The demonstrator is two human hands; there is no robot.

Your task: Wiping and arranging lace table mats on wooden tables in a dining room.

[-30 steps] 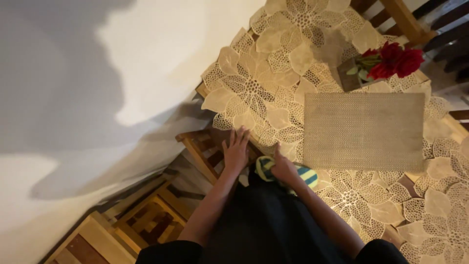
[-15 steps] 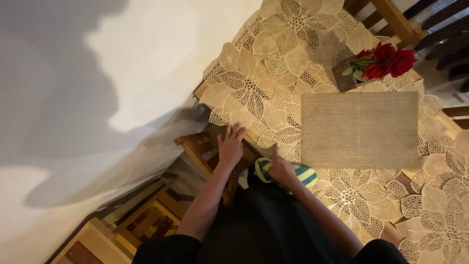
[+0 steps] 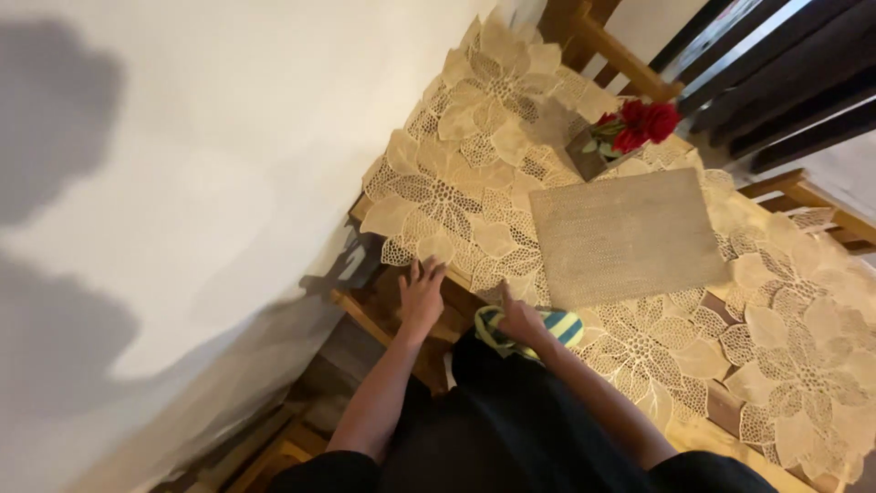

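My left hand (image 3: pixel 422 296) lies flat with fingers spread on the wooden table edge, just below the rim of the gold leaf-patterned lace cloth (image 3: pixel 474 196). My right hand (image 3: pixel 518 317) rests on a striped green, yellow and blue cloth (image 3: pixel 558 325) at the table's near edge, index finger pointing up toward the woven beige placemat (image 3: pixel 625 236). Whether the fingers close round the striped cloth is unclear. A dark garment (image 3: pixel 511 420) covers my lap below both hands.
A small box with red roses (image 3: pixel 630 132) stands beyond the placemat. A white wall (image 3: pixel 201 183) runs along the left. Wooden chair backs (image 3: pixel 611 50) stand at the far side and right (image 3: pixel 803 196). More wooden furniture (image 3: pixel 292 447) sits low left.
The view has shifted and turned slightly. Both hands stay at the table's near edge, the left one still flat, the right still on the striped cloth.
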